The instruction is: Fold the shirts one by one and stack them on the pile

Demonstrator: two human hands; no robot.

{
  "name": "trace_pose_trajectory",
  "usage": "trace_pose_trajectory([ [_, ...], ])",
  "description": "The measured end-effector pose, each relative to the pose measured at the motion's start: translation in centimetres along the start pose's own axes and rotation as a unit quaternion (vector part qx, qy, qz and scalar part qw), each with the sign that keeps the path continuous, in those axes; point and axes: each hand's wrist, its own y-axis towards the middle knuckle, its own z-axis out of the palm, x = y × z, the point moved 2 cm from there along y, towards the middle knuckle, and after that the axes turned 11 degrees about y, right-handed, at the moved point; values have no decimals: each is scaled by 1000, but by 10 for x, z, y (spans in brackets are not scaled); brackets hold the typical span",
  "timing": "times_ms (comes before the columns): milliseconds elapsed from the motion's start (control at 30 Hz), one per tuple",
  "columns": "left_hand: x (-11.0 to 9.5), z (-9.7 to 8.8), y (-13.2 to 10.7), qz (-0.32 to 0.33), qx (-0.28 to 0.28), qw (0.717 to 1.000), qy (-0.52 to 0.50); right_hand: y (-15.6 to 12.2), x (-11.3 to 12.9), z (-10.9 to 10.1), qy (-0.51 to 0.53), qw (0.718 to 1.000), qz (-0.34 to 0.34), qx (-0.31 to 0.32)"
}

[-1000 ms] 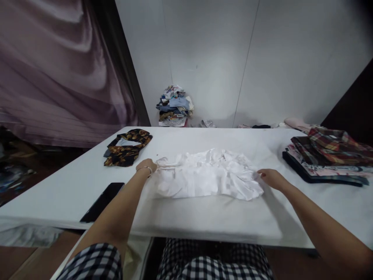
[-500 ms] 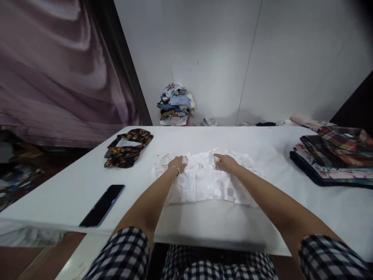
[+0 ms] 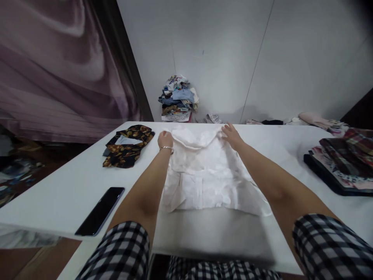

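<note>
A white garment [image 3: 204, 167], probably a shirt, lies partly spread on the white table in front of me. Its far edge is lifted a little and sags between my hands. My left hand [image 3: 165, 140], with a bracelet at the wrist, is closed on the far left corner of the cloth. At the far right corner my right hand [image 3: 231, 136] grips the fabric, its fingers partly bent and some raised. The near part of the garment rests flat, with creases and a folded band across it.
A folded dark floral shirt [image 3: 131, 146] and a black phone [image 3: 100, 211] lie left on the table [image 3: 58, 194]. Folded clothes [image 3: 346, 163] are stacked at the right. Behind the far edge stand a clothes pile [image 3: 179, 99] and a pale wall [image 3: 221, 58]; a mauve curtain [image 3: 58, 70] hangs left.
Both hands have moved away from me toward the table's far side, drawing the garment's upper part out with them. The white cloth now covers a longer stretch of table.
</note>
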Motion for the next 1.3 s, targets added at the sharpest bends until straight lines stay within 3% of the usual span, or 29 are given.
trace_pose_trajectory([
  [33, 2, -1, 3, -22, -23, 999, -19, 0, -1, -3, 37, 999, -7, -2],
  [100, 8, 0, -2, -6, -11, 1000, -3, -6, -9, -13, 80, 997, 2, 12],
  [200, 19, 8, -33, 96, 95, 990, 30, -26, -35, -34, 31, 997, 58, 34],
  [333, 35, 17, -103, 243, 253, 932, 86, -65, -71, -71, -123, 989, 64, 47],
  [433, 43, 14, -152, 369, 270, 882, 116, -96, -94, -93, -270, 959, 57, 67],
  [533, 51, 7, -181, 444, 257, 843, 160, -124, -113, -107, -338, 936, 56, 78],
  [700, 63, -6, -193, 418, 207, 853, 235, -160, -133, -127, -378, 923, 52, 50],
  [833, 68, -20, -208, 399, 200, 858, 256, -173, -141, -149, -424, 901, 93, 12],
  [967, 68, -36, -228, 422, 256, 848, 191, -179, -141, -169, -437, 891, 120, 10],
  [1100, 68, -47, -235, 395, 299, 858, 133, -191, -142, -189, -447, 882, 149, 3],
  [1200, 69, -48, -228, 369, 333, 858, 128, -198, -144, -202, -452, 877, 163, 19],
  [1300, 70, -46, -205, 330, 352, 861, 162, -191, -141, -206, -446, 881, 157, 26],
])
